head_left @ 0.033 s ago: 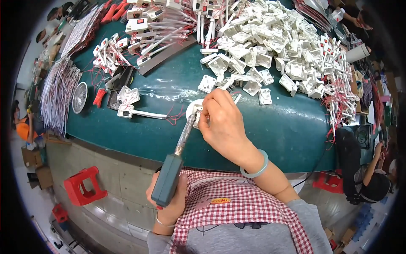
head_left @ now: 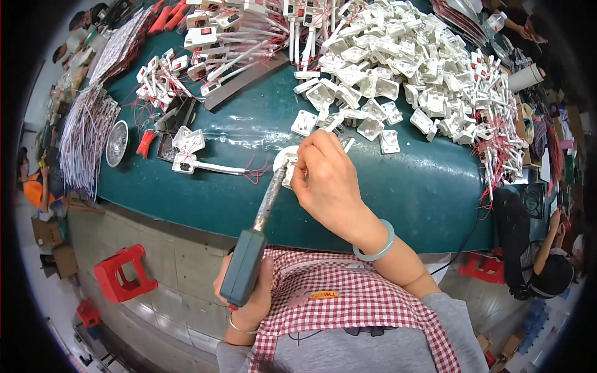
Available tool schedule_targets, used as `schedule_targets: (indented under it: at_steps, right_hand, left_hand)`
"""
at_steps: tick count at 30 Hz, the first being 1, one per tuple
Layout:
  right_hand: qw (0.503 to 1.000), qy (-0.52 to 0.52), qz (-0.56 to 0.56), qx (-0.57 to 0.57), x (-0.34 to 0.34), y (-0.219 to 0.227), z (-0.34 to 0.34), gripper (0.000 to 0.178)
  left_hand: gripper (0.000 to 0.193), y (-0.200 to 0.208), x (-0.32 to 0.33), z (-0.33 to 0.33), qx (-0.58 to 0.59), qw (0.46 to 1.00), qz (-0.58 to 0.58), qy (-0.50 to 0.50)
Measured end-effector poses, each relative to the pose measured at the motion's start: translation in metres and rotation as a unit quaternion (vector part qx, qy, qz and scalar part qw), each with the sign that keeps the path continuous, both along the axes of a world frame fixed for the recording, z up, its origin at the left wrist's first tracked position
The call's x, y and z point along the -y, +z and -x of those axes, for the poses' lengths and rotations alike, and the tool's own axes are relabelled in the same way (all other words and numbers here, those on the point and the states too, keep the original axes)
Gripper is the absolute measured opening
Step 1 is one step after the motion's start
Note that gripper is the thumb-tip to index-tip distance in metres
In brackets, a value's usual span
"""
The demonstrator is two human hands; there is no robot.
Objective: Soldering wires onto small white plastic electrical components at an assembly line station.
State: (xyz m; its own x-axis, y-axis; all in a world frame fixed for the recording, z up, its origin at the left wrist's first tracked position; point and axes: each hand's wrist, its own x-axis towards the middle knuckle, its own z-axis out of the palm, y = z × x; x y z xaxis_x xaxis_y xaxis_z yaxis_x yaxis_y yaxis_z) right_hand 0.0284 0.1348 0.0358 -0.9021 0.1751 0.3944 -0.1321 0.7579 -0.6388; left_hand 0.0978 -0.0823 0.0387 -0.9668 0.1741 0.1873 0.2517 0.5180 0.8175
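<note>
My left hand [head_left: 262, 287] is closed round the dark green body of a soldering gun [head_left: 244, 267]. Its long metal barrel slants up to a small white plastic housing [head_left: 288, 176], which lies on a round white piece [head_left: 281, 159] on the table. Bent over that housing from the right is my right hand [head_left: 326, 177], thumb and fingertips pinched together; whatever they hold is hidden. To the left lies a white switch housing [head_left: 184, 163] with a white cable and thin red wires trailing towards the round piece.
A large heap of white plastic housings [head_left: 398, 56] covers the green table [head_left: 410, 205] at the back. Wired switches [head_left: 497, 118] lie at the right, bundled white cables [head_left: 87, 143] at the left. A metal bowl [head_left: 117, 143] stands near them. Red stools [head_left: 126, 273] and other people are around.
The soldering gun's body has shifted slightly down and to the left with my left hand. My right hand stays in nearly the same place.
</note>
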Motion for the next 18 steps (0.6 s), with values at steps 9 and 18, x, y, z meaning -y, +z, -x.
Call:
schedule_targets:
  at_steps: [9, 18]
  right_hand:
    - [1.000, 0.004, -0.002, 0.012, 0.003, 0.001, 0.000, 0.023]
    - [1.000, -0.012, -0.015, 0.001, 0.006, 0.000, 0.001, 0.021]
  left_hand:
    - [0.034, 0.007, 0.014, -0.015, 0.137, 0.989, -0.011, 0.044]
    - [0.036, -0.018, 0.021, -0.018, 0.087, 0.992, -0.053, 0.068]
